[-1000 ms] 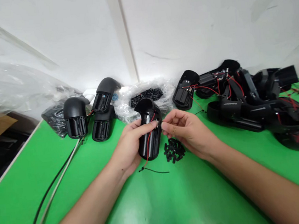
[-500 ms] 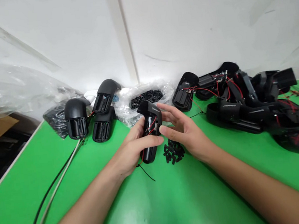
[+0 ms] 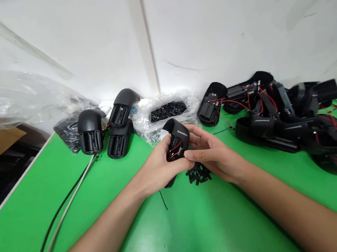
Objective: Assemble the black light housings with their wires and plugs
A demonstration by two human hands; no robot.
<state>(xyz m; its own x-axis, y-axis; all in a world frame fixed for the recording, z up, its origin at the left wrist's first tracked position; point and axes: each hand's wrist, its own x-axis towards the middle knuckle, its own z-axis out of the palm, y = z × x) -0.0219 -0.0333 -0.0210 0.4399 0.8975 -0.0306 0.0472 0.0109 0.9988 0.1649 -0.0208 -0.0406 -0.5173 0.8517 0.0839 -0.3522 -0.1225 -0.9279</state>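
A curved black plastic housing with white lettering and red wires inside is held up over the green table. My left hand is closed around its left side, thumb laid across the front. On the right side, my right hand grips the housing between the thumb, pressed near the red wires, and fingers partly hidden behind it. Whether that thumb also pins a small part cannot be made out. Below the hands lies a pile of small black plastic pieces. A thin black wire hangs beneath the housing.
Several similar housings with red wires are heaped at the right, and another housing stands left of them. At the back is a clear bag of small black parts. Battery-slot housings and cables are at the left.
The housing has been turned in my hands and its lettering now faces me more. My right fingers have closed in from a looser spread onto its side. The view has shifted slightly.
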